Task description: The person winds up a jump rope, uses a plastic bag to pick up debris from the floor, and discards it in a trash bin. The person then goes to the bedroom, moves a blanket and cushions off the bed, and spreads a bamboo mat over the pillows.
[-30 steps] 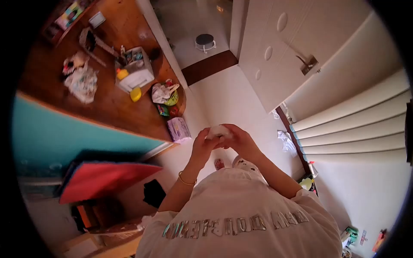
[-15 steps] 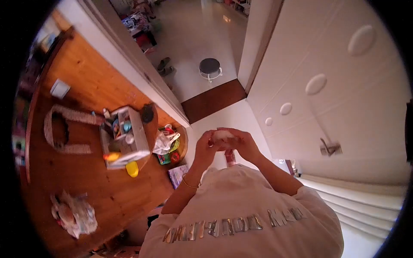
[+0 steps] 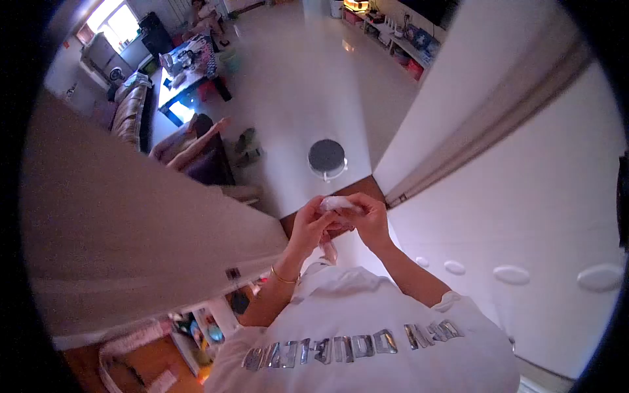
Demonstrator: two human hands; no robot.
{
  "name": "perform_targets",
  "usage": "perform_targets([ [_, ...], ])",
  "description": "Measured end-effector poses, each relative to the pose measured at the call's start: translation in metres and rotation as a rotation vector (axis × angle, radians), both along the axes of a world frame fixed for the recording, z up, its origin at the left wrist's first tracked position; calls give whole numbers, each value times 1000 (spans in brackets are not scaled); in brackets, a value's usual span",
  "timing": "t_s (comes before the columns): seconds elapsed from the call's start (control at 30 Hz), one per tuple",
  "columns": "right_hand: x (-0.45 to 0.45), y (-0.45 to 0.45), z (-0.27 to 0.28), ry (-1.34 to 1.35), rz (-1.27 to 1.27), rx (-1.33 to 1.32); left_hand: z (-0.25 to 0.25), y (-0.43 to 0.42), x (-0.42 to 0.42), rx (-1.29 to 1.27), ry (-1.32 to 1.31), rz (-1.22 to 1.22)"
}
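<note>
Both hands meet in front of my chest, around a small, crumpled white thing (image 3: 337,204). It looks soft and thin, like tissue or plastic film; its exact kind cannot be made out. My left hand (image 3: 306,226) grips it from the left, a thin bracelet on that wrist. From the other side, my right hand (image 3: 371,224) pinches it with bent fingers. Part of it is hidden behind the fingers. Below the hands, a bare foot shows above the hem of my white shirt (image 3: 360,308).
A doorway with a brown threshold (image 3: 375,188) lies ahead. Beyond it stands a round dark-topped stool (image 3: 326,156), with slippers (image 3: 247,147) to its left. Another person's legs (image 3: 196,145) stretch out near the doorway's left side. A white door (image 3: 498,229) is at right.
My view has moved forward to the doorway, so the room beyond shows more and the wooden tabletop has slid to the lower left. Both hands still hold the white thing.
</note>
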State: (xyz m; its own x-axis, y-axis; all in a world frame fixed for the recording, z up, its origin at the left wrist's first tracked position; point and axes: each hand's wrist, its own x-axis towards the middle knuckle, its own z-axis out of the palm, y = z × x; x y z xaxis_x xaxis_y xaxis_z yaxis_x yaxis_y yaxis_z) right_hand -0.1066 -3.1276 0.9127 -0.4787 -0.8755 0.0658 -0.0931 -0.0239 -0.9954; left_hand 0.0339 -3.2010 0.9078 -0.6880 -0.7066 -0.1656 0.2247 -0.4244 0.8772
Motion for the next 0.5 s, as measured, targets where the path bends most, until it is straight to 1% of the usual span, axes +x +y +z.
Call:
perform_targets([
  [0.1, -34, -81, 11, -17, -61, 19, 23, -93, -35, -65, -37, -29],
  [0.13, -39, -108, 14, 42, -148, -97, 22, -128, -47, -112, -50, -126],
  [0.23, -68, -179, 19, -208, -238, -58, 40, -209, -82, -239, -32, -216],
  [0.27, -76, -201, 27, -259, -265, -75, 35, -239, -93, -231, 12, -266],
  [0.37, -95, -263, 33, -110, -301, -88, 50, -309, -119, -287, -153, -346],
  [0.4, -103, -286, 29, -269, -238, -133, 45, -332, -126, -227, -43, -354],
  [0.5, -125, -368, 6, -160, -220, -140, 51, -415, -137, -306, -280, -404],
])
